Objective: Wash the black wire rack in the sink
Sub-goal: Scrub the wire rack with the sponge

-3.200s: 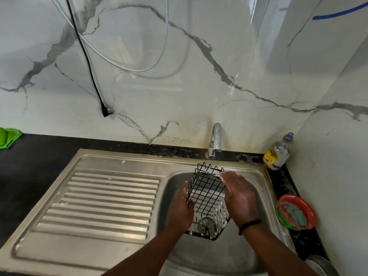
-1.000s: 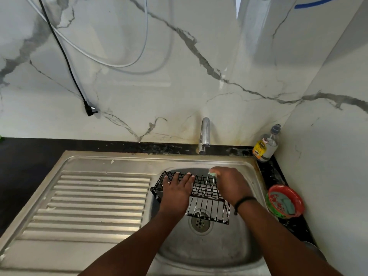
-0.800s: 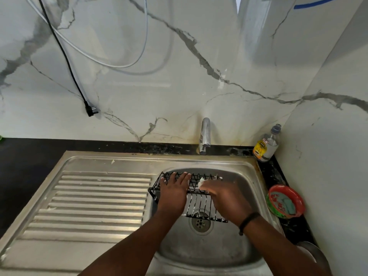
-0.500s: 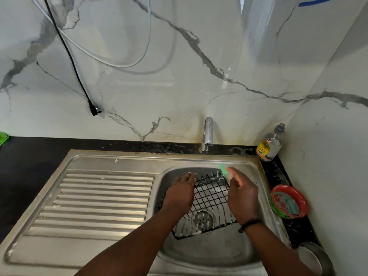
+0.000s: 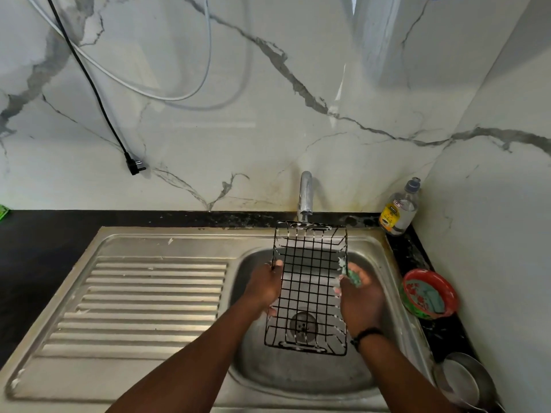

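Observation:
The black wire rack [image 5: 310,281] is held over the steel sink basin [image 5: 298,374], its long axis running from the tap down toward me, grid face up. My left hand [image 5: 267,286] grips its left edge, thumb on the top wire. My right hand [image 5: 359,296] holds a soapy green scrubber [image 5: 351,275] against the rack's right edge. Bits of white foam cling to the wires. The drain [image 5: 302,324] shows through the grid.
A chrome tap [image 5: 305,195] stands just behind the rack's far end. The ribbed drainboard [image 5: 149,302] lies to the left. A dish-soap bottle [image 5: 399,211], a red bowl [image 5: 429,295] and a steel pot [image 5: 465,383] line the right counter. A black plug [image 5: 134,166] hangs on the wall.
The rack has been turned from lying crosswise to lengthwise, its far end raised toward the tap. My right hand with the scrubber slid to the rack's right edge.

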